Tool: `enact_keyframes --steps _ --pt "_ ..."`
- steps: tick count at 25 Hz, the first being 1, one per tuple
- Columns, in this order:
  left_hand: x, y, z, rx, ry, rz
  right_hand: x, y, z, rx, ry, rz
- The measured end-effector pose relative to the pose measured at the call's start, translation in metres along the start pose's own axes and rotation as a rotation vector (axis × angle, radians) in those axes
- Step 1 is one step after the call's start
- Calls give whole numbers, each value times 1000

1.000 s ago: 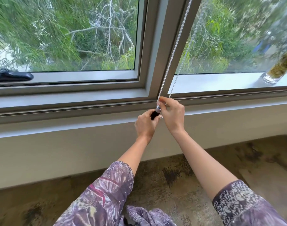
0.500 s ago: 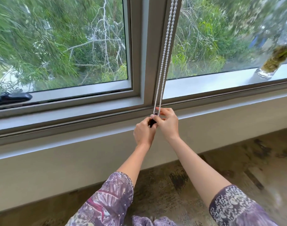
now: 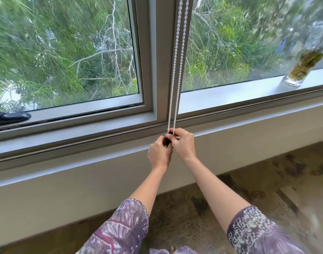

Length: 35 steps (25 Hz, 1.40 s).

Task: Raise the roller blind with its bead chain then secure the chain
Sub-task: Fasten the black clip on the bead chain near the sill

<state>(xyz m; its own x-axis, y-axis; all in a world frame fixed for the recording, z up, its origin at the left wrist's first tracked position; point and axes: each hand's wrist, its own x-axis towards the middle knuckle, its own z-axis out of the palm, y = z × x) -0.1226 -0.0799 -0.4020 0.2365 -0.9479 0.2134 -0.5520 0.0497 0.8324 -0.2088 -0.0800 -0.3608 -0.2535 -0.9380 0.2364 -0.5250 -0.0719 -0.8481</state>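
Observation:
A white bead chain hangs as two strands down the grey window post, from the top edge to just below the sill line. At its lower end sits a small black chain holder, mostly hidden between my hands. My left hand is closed around that holder from the left. My right hand pinches the bottom of the chain with thumb and fingertips, right against the holder. The blind itself is out of view.
A black window latch lies on the left sash frame. A glass vase with stems stands on the sill at right. Below the window runs a pale low wall, then mottled brown carpet.
The chain, slanted a second ago, now hangs as two straight taut strands. Both hands stay together at its lower end; the view has tilted up and shifted.

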Motion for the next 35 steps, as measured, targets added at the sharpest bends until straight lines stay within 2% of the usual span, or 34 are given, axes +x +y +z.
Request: enact_keyframes --steps 6,10,18,24,35 --pt "-4 -8 0 60 -68 -64 1 2 -1 43 7 5" --pt "-4 -6 4 12 -10 -75 11 7 -8 160 12 40" --pt "5 13 -2 26 -3 -32 28 8 -16 98 -183 -13" --pt "3 15 6 47 5 -13 26 17 -29 5 -205 -78" --pt "8 16 7 98 17 2 24 18 -31 54 -174 -90"
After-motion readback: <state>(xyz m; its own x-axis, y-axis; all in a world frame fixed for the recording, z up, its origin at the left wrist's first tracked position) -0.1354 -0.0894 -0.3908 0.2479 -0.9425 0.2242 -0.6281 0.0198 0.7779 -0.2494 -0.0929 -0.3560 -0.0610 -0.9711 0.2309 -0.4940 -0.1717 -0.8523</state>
